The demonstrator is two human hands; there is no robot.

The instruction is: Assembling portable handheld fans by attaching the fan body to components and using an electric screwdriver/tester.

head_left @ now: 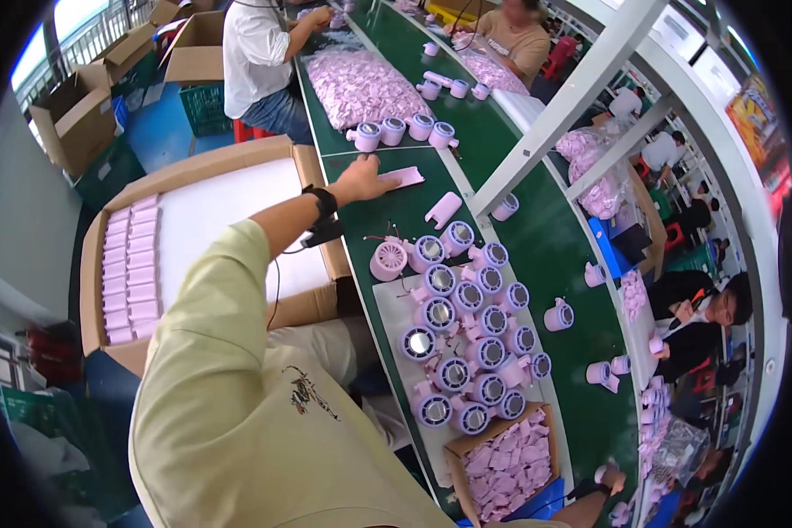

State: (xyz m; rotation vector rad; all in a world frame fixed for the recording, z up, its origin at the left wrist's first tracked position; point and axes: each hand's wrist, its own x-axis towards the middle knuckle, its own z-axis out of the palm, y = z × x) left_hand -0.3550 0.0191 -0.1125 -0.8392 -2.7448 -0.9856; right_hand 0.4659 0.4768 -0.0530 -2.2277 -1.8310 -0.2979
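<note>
My left hand [359, 180], with a black band on its wrist, reaches over the green conveyor belt's near side. Its fingers are closed on the left end of a pale pink plastic handle shell [405, 178]. A second pink shell [444, 209] lies just to the right of it. At the lower right, my right hand [611, 478] is small and near the rim of the view; its fingers look curled around something pinkish that I cannot make out. Between the hands, several pink handheld fans [440, 314] with round lilac-rimmed heads stand close together on a pale sheet.
A cardboard box of small pink parts [507, 466] stands beyond the fans. A heap of pink pieces [361, 88] lies at the far end. On my left is a large carton [202, 150] with rows of pink pieces. A white post [563, 106] slants over the belt. Co-workers sit nearby.
</note>
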